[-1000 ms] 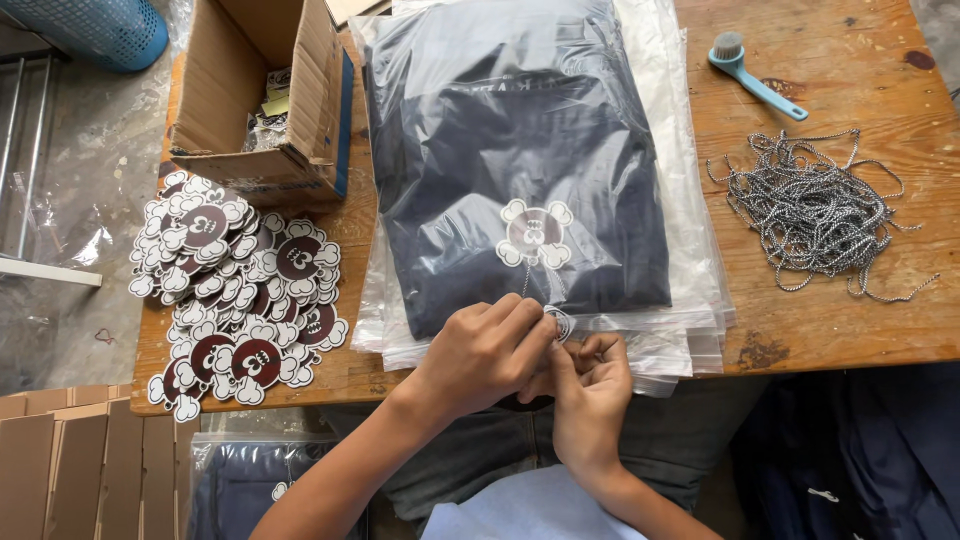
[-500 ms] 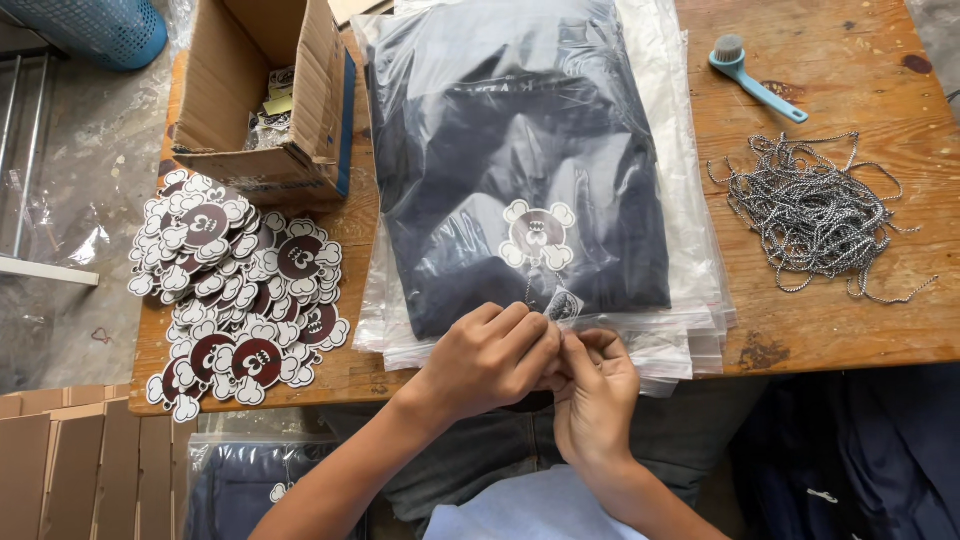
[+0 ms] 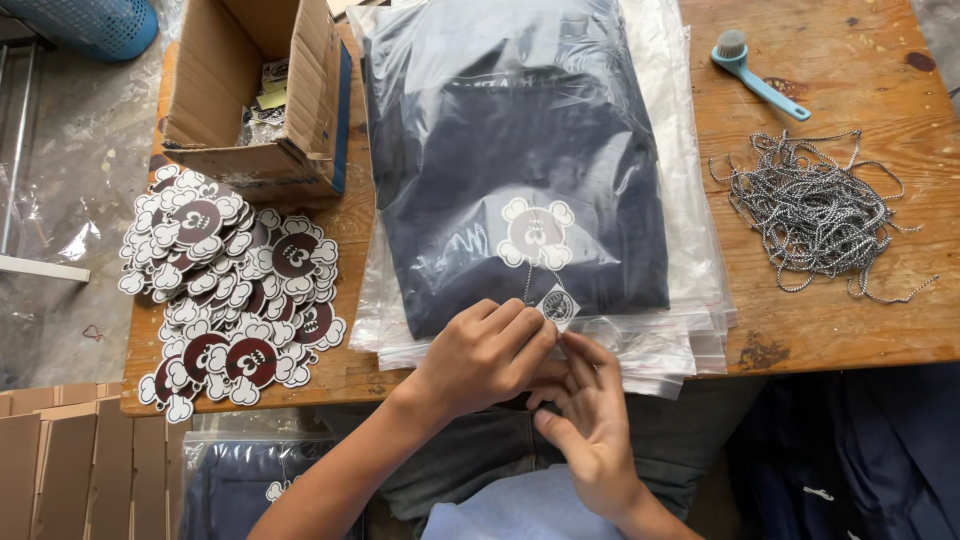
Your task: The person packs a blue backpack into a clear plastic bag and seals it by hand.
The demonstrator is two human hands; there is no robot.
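Observation:
A dark folded garment in a clear plastic bag lies on top of a stack of bagged garments on the wooden table. On it rests a flower-shaped tag with a short bead chain and a small diamond-shaped tag. My left hand and my right hand meet at the near edge of the bag, fingers pinched on the bag's opening just below the small tag. What lies under the fingers is hidden.
A pile of flower-shaped tags covers the table's left part. An open cardboard box stands behind it. A heap of bead chains and a light blue brush lie at the right. Flat cardboard pieces sit below left.
Both hands have stayed at the bag's near edge, fingers shifting slightly along it. The small diamond tag now shows more clearly above the fingers.

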